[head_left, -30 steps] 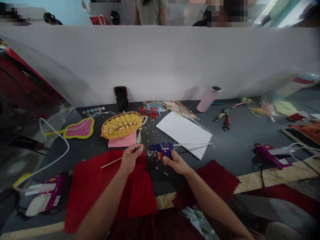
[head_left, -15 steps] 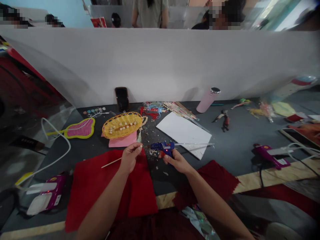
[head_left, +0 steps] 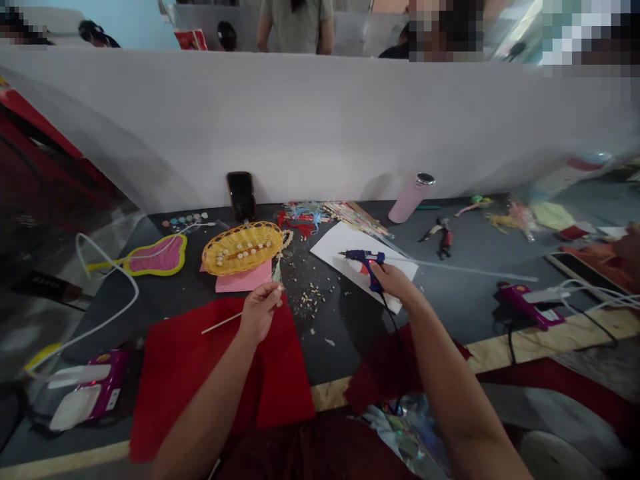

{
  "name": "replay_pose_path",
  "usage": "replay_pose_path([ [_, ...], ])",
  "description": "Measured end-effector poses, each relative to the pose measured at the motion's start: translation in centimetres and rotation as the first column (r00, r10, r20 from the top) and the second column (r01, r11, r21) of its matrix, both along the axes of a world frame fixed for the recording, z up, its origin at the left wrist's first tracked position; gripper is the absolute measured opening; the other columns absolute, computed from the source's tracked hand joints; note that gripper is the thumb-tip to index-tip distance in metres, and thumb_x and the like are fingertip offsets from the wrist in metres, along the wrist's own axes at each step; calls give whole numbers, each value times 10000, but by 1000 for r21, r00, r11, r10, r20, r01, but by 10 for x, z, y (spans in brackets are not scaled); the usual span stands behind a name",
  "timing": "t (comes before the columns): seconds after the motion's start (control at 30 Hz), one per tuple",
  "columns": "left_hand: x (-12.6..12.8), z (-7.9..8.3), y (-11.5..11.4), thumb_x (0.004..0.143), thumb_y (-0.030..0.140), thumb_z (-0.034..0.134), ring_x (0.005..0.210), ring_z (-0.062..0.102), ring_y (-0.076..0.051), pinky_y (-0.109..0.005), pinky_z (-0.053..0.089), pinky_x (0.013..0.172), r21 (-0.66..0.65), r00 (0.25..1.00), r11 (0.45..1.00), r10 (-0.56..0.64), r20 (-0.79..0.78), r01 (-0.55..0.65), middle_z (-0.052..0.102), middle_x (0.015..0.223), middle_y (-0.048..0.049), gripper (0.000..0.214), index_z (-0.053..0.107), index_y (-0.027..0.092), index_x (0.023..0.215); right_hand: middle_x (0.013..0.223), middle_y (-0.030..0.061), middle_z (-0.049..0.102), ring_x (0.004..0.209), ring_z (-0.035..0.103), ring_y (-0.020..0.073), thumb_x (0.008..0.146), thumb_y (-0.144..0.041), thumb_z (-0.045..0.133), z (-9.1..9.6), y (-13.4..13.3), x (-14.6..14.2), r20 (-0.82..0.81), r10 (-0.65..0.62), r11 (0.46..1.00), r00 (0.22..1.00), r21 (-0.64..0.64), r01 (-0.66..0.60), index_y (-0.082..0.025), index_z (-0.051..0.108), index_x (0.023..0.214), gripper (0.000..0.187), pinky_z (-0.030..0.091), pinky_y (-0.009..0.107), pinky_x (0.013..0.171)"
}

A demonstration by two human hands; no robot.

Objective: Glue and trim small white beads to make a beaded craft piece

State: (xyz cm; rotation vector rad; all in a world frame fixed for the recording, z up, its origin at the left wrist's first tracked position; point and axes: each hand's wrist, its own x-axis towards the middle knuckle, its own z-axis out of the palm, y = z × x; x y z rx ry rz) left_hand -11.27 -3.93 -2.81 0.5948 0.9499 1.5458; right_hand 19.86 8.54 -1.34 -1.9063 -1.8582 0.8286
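My left hand pinches a thin pale stick over a red cloth, its tip pointing toward a small tassel below the yellow basket. My right hand grips the handle of a blue glue gun held over a white sheet. A long clear glue stick trails from the gun to the right. Small bead crumbs lie scattered between my hands.
A black phone leans on the white divider. A pink bottle, coloured sticks, a pink butterfly shape, purple glue guns with cords, and another red cloth surround the work spot. People stand beyond the divider.
My right hand has carried the blue glue gun away from the stick, back and to the right onto the white sheet. My left hand has stayed put with the stick.
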Motion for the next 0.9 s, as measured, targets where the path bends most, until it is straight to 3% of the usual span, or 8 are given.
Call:
replay_pose_path([
  [0.1,0,0,0,643,211,731,566,472,-56,-216,381,556,-11,1000,1000,-8,-2,8,608,756,-8,216,685,164,849,717,131,645,794,606,249,821,-480,456,12,-5,1,182,-33,999,983,27,28,-145,605,651,403,384,290,659],
  [0.23,1,0,-1,638,219,735,554,475,-56,-219,383,557,-24,1000,1000,-13,-17,12,609,730,-4,221,685,165,846,898,115,655,850,593,230,837,-371,468,37,-24,-21,279,-30,994,960,108,0,-173,626,838,253,374,275,668],
  [0.37,2,-1,-2,639,210,734,558,479,-54,-210,381,560,-41,999,999,-21,-36,19,606,721,3,214,685,167,842,931,61,648,819,596,173,846,-235,470,52,-50,-61,296,237,930,925,205,-304,-204,614,905,158,396,236,666],
  [0.47,3,-1,-2,642,213,732,560,476,-55,-210,383,568,-43,998,999,-34,-46,32,604,707,6,216,684,169,847,955,47,637,844,592,162,844,-204,487,46,-63,-86,309,435,862,846,131,-490,-204,603,913,135,399,231,702],
  [0.53,3,-1,-3,639,217,733,560,473,-58,-213,384,570,-43,998,998,-40,-47,38,603,701,5,218,684,167,846,951,45,633,864,590,155,854,-200,482,37,-68,-96,327,486,845,810,62,-532,-203,596,921,133,394,227,724],
  [0.67,3,-1,-3,642,212,729,562,470,-61,-213,378,566,-39,998,998,-44,-48,42,595,690,5,211,684,165,843,905,58,634,827,598,163,865,-249,485,25,-70,-103,361,482,855,798,7,-519,-187,590,901,127,386,232,698],
  [0.9,4,2,-3,627,210,739,560,474,-62,-208,369,558,-60,996,996,-69,-51,66,605,694,2,207,687,166,822,992,41,602,840,594,145,905,-225,393,25,-67,-112,378,476,849,794,39,-527,-218,562,993,191,369,217,671],
])
